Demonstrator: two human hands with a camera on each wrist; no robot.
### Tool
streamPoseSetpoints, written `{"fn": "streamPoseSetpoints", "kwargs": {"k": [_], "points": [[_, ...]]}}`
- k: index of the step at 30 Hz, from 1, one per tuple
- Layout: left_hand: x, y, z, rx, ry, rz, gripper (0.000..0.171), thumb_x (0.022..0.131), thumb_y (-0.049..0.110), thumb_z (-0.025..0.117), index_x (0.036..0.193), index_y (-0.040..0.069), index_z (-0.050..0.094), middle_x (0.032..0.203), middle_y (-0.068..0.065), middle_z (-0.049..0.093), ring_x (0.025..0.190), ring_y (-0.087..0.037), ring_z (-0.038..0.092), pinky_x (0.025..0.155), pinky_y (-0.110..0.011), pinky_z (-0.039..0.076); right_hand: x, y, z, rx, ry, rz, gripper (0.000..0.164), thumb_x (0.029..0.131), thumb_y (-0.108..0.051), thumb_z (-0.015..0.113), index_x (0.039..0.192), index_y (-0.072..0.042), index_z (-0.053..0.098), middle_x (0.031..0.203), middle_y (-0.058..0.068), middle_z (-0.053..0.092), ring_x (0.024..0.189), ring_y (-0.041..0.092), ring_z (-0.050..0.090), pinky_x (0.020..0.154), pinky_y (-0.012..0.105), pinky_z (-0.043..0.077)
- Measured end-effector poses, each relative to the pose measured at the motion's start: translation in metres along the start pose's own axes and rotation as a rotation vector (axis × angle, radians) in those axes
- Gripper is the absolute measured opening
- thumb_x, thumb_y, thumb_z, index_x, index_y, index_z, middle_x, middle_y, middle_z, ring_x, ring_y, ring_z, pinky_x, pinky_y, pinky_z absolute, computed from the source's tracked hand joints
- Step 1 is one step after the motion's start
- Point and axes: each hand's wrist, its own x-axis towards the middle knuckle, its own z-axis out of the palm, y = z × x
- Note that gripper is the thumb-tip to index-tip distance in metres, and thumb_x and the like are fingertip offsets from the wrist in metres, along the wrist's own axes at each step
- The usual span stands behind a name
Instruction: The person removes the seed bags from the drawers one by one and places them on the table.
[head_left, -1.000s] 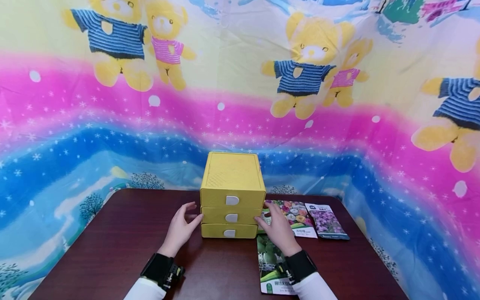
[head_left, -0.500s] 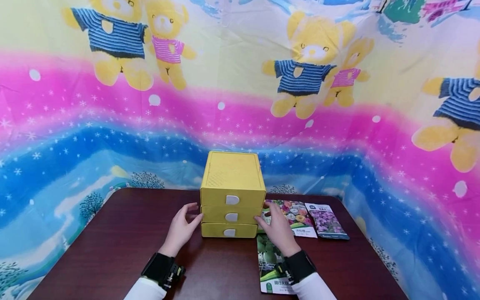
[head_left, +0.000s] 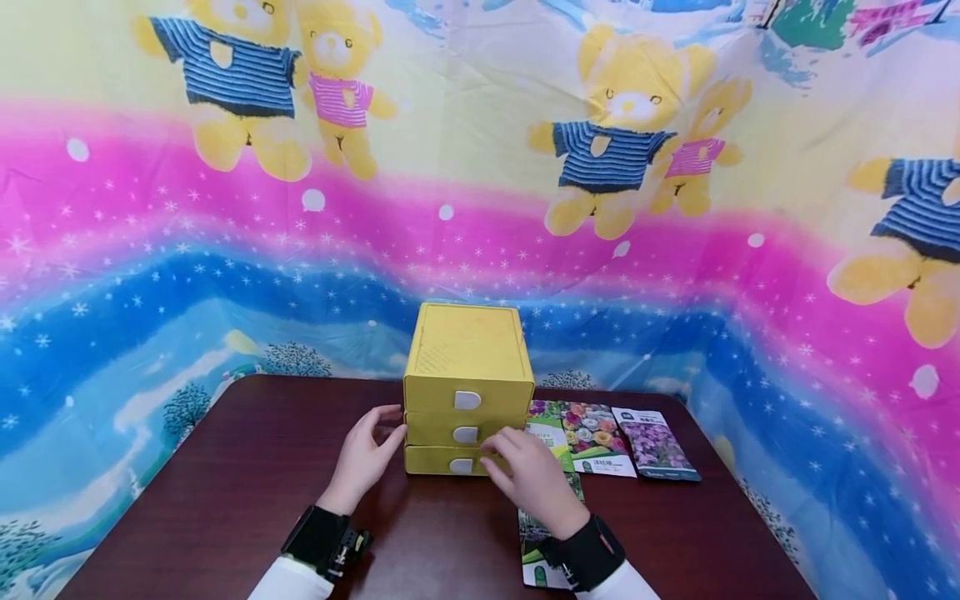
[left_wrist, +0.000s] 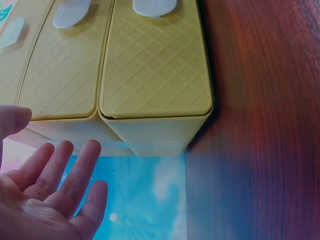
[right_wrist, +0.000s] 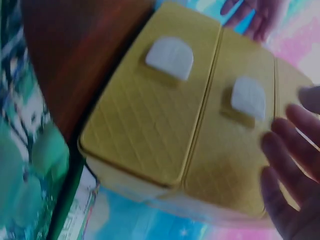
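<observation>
A yellow three-drawer storage box (head_left: 468, 342) stands on the table, every drawer closed. Each drawer front has a white tab handle, such as the middle handle (head_left: 465, 434). My left hand (head_left: 363, 454) is at the box's left side, fingers spread and slightly bent, thumb tip by the middle drawer's edge; contact cannot be told. In the left wrist view its palm holds nothing. In front of the right part of the middle and bottom drawers hovers my right hand (head_left: 536, 479), fingers loosely bent towards the handles. The right wrist view shows these fingers (right_wrist: 285, 160) holding nothing.
Flower packets lie right of the box: a green-and-white one (head_left: 550, 435), one with mixed roses (head_left: 600, 437) and a purple one (head_left: 656, 442). A green packet (head_left: 534, 533) lies partly under my right arm. A printed curtain (head_left: 465, 150) hangs behind the dark table (head_left: 285, 450).
My right hand has moved left, from the box's right side to in front of its drawers, uncovering more of the flower packets. The left hand has stayed where it was.
</observation>
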Motion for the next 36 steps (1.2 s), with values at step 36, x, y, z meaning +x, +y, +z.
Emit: {"fn": "streamPoseSetpoints", "kwargs": {"k": [36], "points": [[-0.003,0.001,0.004,0.008,-0.012,0.017,0.035,0.099,0.015,0.067,0.133,0.009,0.063,0.13,-0.009,0.065,0.103,-0.024,0.068,0.081,-0.029,0.056,-0.008,-0.013,0.014,0.167,-0.49,0.094,0.031,0.101,-0.026,0.066,0.129,-0.015,0.07,0.128,-0.001,0.061,0.107,0.01,0.066,0.088,0.025,0.056]]}}
